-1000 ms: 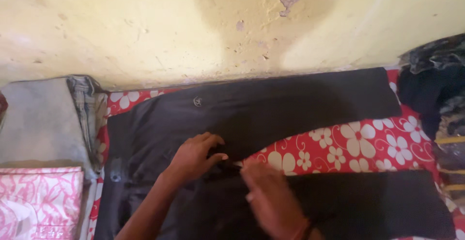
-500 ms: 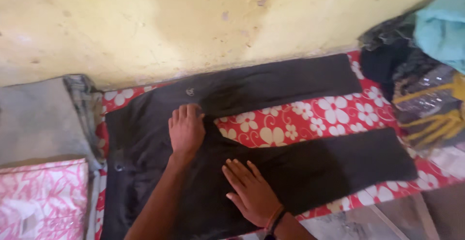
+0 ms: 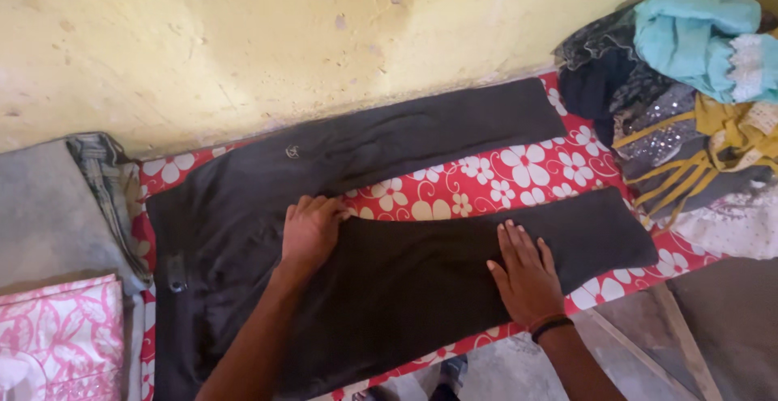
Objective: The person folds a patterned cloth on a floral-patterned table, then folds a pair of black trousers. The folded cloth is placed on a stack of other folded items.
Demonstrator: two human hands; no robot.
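Dark trousers [image 3: 381,231] lay flat across the centre of the frame on a red cloth with white flowers [image 3: 519,166], waistband toward the left edge, the two legs running out to the right and split in a V. The upper leg ran along the foot of the yellow wall [image 3: 243,36]; the lower leg ended right of centre, near the lower edge of the cloth.

Left hand [image 3: 310,229] sat at centre frame on the crotch, where the legs part. Palm down, fingers slightly curled, pressing on the fabric; nothing pinched or grasped.

Right hand [image 3: 527,275] sat lower right of centre, flat on the lower leg, fingers spread and pointing up-frame. Open palm on cloth, no grasp. A dark band with an orange thread [image 3: 551,325] was on that wrist.

Metal button [image 3: 173,285] showed on the waistband at lower left.

Folded grey jeans [image 3: 57,206] lay at the left edge, touching the wall line. A pink and white patterned fabric [image 3: 57,336] was in the lower left corner, just below the jeans.

A heap of loose clothes [image 3: 689,93] filled the upper right: teal piece on top, dark and yellow-trimmed pieces under it, just beside the end of the upper leg.
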